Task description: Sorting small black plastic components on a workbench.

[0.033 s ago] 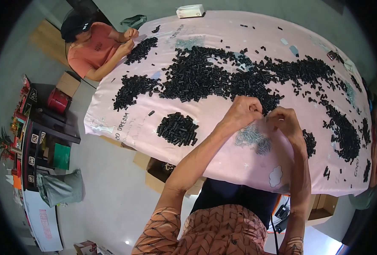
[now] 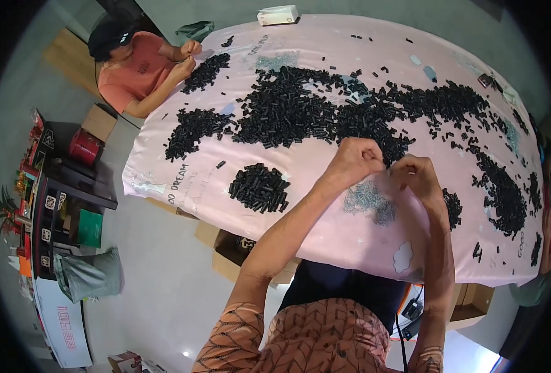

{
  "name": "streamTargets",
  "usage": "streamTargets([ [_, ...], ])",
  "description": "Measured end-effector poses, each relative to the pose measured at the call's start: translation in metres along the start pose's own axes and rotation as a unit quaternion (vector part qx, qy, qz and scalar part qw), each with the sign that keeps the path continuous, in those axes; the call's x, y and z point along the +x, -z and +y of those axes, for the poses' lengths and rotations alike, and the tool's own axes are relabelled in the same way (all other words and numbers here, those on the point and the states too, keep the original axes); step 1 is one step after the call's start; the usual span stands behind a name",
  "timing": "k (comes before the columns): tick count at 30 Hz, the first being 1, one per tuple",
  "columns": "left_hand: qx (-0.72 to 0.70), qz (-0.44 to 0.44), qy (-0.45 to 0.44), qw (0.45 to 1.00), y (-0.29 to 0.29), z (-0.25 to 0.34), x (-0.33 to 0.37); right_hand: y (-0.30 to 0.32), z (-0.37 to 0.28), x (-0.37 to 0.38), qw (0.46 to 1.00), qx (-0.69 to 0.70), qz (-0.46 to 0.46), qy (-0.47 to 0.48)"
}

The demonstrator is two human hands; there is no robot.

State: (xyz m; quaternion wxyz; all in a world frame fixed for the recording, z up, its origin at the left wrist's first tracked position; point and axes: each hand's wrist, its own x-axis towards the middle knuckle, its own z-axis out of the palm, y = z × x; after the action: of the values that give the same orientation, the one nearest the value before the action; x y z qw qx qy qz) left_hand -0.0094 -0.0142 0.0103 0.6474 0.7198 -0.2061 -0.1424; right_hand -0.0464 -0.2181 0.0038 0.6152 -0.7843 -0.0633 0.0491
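Observation:
My left hand (image 2: 356, 160) and my right hand (image 2: 414, 177) are raised close together over the pink-covered table (image 2: 331, 233). Thumb and fingers are pinched on both; whatever they hold is too small or hidden to make out. Just below them lies a heap of small silvery pieces (image 2: 370, 202). Beyond my hands spreads a big heap of short black cylindrical pieces (image 2: 288, 109). To the left of my left forearm sits a rounder black pile (image 2: 260, 188), and a smaller black pile (image 2: 452, 210) is partly behind my right wrist.
At the far left another person (image 2: 142, 74) works with both hands beside a black pile (image 2: 207, 73). More black pieces (image 2: 502, 196) lie along the right side. A white tissue box (image 2: 278, 15) stands at the far edge. Open cardboard boxes (image 2: 229, 248) sit under the near edge.
My left hand has shifted very slightly away from me, its fingers still pinched. Nothing else visibly differs.

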Motion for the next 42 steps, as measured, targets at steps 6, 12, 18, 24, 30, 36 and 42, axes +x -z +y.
streamTargets([
  [6, -0.16, 0.027, 0.041, 0.986, 0.007, -0.001, 0.006, -0.003, -0.003, 0.003, 0.997, 0.06, 0.042, 0.027],
  [12, -0.241, -0.01, 0.016, 0.97, 0.009, -0.006, 0.009, -0.007, -0.01, 0.003, 0.989, 0.121, 0.062, 0.053],
  [18, -0.218, -0.019, 0.007, 0.976, 0.001, -0.003, 0.013, -0.006, -0.021, -0.004, 0.986, 0.138, 0.06, 0.066],
  [24, -0.246, -0.009, 0.014, 0.969, 0.001, 0.001, 0.01, -0.007, -0.019, -0.003, 0.986, 0.147, 0.047, 0.064],
  [30, -0.278, -0.01, 0.043, 0.96, 0.006, 0.002, 0.008, -0.011, -0.019, -0.003, 0.984, 0.14, 0.06, 0.092],
  [36, -0.245, -0.021, 0.013, 0.969, 0.006, -0.009, 0.009, -0.015, -0.025, -0.004, 0.979, 0.164, 0.058, 0.103],
  [42, -0.244, -0.003, 0.061, 0.968, 0.003, 0.003, 0.005, -0.014, -0.022, -0.005, 0.978, 0.177, 0.059, 0.095],
])
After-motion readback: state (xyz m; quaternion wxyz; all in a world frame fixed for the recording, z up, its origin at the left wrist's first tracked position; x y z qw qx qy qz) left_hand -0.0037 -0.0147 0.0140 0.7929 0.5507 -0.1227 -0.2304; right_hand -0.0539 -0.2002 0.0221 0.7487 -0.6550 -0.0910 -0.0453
